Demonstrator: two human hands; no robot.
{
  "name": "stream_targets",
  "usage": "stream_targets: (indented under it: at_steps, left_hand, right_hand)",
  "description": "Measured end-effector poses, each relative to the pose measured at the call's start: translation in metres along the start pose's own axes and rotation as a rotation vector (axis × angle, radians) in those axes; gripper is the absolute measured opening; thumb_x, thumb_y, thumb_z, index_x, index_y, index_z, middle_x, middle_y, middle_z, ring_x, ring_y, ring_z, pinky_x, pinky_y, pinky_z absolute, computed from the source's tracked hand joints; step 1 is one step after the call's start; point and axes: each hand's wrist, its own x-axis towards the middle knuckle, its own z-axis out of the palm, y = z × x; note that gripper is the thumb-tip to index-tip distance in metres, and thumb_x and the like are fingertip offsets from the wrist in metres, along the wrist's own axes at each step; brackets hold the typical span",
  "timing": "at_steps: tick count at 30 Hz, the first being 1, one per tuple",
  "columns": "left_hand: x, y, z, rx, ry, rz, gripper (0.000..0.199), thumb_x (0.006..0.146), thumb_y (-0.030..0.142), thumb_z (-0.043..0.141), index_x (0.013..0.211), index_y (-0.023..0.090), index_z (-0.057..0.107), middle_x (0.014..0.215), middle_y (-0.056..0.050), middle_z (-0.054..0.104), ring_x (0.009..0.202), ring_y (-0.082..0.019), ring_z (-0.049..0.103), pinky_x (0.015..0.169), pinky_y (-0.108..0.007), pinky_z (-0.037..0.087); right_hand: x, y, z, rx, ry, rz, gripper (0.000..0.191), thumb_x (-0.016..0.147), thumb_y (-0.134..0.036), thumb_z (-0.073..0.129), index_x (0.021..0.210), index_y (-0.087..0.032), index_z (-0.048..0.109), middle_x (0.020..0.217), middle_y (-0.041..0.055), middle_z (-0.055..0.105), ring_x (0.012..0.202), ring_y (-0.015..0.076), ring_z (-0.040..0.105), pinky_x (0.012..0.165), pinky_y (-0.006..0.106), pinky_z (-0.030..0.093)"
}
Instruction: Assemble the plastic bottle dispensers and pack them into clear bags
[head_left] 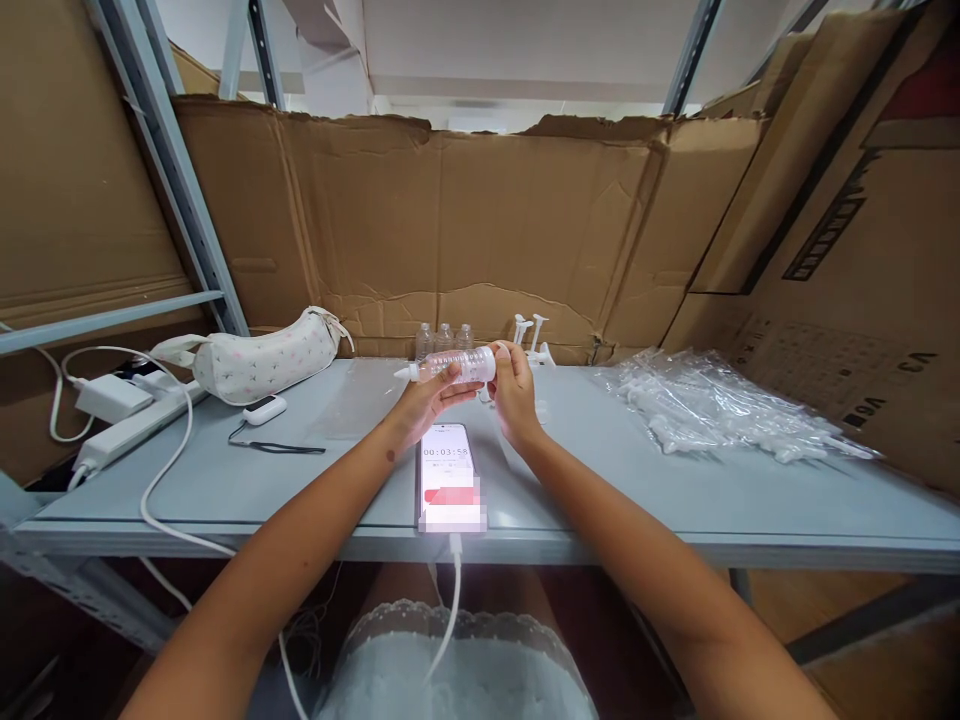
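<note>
Just above the table, a clear plastic bottle (pixel 461 366) with a white pointed tip and ring-like marks lies level between my hands. My left hand (pixel 431 395) is closed round the tip side from below. At the other end, my right hand (pixel 514 388) pinches the white end piece. Below them a phone (pixel 448 465) rests on the table, its screen showing a running-time display. Behind the held bottle stand three small clear bottles (pixel 444 338). White pump-like pieces (pixel 534 335) are just right of those, partly hidden by my right hand.
On the right lies a clear plastic bag (pixel 720 405) full of white parts. A patterned pouch (pixel 266 355), a small white device (pixel 265 410) with a strap and a power strip (pixel 135 435) are on the left. Cardboard (pixel 487 220) walls the back. A white cable (pixel 455 600) hangs from the phone.
</note>
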Motion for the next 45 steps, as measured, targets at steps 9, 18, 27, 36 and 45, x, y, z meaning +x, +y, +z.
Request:
stream_targets:
  at_steps: [9,18,27,36,45]
  left_hand:
    - [-0.010,0.009,0.015,0.323,0.155,0.224,0.033,0.064,0.025,0.080,0.092,0.020,0.064,0.106,-0.006,0.067,0.077,-0.015,0.061,0.065,-0.029,0.049]
    - [-0.011,0.014,0.016,0.413,0.148,0.283,0.033,0.063,0.025,0.080,0.091,0.021,0.064,0.106,-0.005,0.068,0.073,-0.013,0.059,0.057,-0.025,0.047]
    - [0.010,0.021,-0.015,0.136,0.487,0.335,0.035,0.067,0.038,0.076,0.093,0.023,0.060,0.095,0.000,0.070,0.057,-0.008,0.056,0.055,-0.025,0.041]
    - [0.014,0.022,-0.020,-0.128,0.482,0.099,0.037,0.067,0.044,0.076,0.084,0.019,0.055,0.070,0.005,0.059,0.043,-0.003,0.046,0.045,-0.020,0.037]
    - [0.008,0.018,-0.014,0.004,0.277,0.142,0.042,0.063,0.040,0.079,0.092,0.020,0.056,0.079,0.001,0.067,0.048,-0.006,0.052,0.047,-0.021,0.038]
  right_hand:
    - [0.006,0.009,0.003,0.116,-0.033,0.164,0.055,0.077,-0.079,0.046,0.075,-0.025,0.037,0.047,-0.0104,0.028,0.037,0.0071,0.022,0.039,0.022,0.014]
    - [0.008,0.002,-0.003,0.151,-0.228,0.310,0.058,0.075,-0.079,0.050,0.071,-0.024,0.033,0.042,-0.0127,0.027,0.034,0.0049,0.017,0.040,0.020,0.012]
    - [0.016,0.009,-0.015,-0.156,-0.033,0.017,0.068,0.080,-0.077,0.044,0.125,-0.025,0.050,0.056,-0.0074,0.051,0.036,0.0081,0.037,0.036,0.023,0.026]
    - [0.027,0.020,-0.024,-0.229,-0.070,0.008,0.051,0.082,-0.064,0.055,0.112,-0.023,0.058,0.087,0.0013,0.057,0.057,0.0092,0.054,0.042,0.020,0.040]
    - [0.019,0.025,-0.015,-0.176,-0.188,0.078,0.066,0.071,-0.085,0.046,0.075,-0.020,0.055,0.051,-0.0041,0.049,0.040,0.0101,0.048,0.039,0.024,0.037]
